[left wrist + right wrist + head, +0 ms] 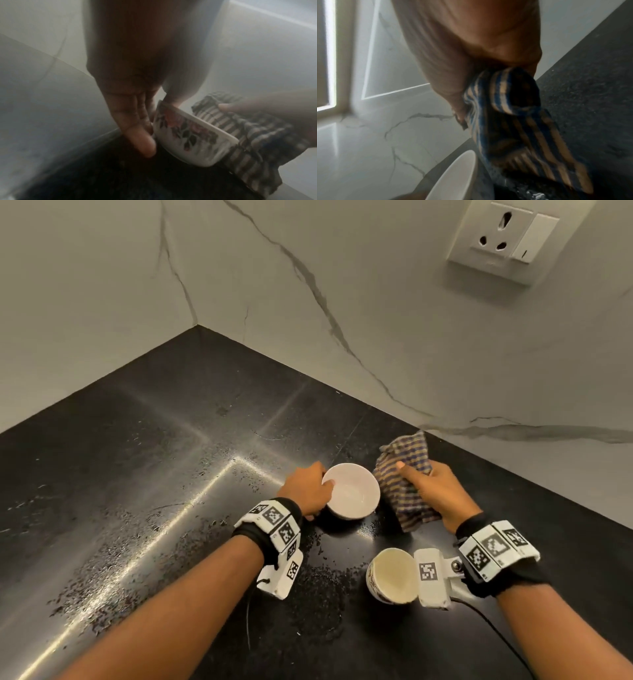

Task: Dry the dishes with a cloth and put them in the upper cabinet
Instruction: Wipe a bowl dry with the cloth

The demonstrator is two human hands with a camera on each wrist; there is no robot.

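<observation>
A small white bowl (352,491) with a flower pattern on its outside (192,136) is held just above the black counter (171,474). My left hand (308,487) grips its left rim, thumb inside, fingers outside. My right hand (435,491) holds a blue and tan striped cloth (404,484) bunched up just right of the bowl; the cloth (522,135) hangs down from the palm. A second bowl (394,575) stands nearer to me, partly hidden by the right wrist camera.
The counter is wet, with water drops (318,587) in front of the bowls. Marbled white walls (342,302) meet in a corner behind. A wall socket (503,237) sits at the upper right. The upper cabinet is out of view.
</observation>
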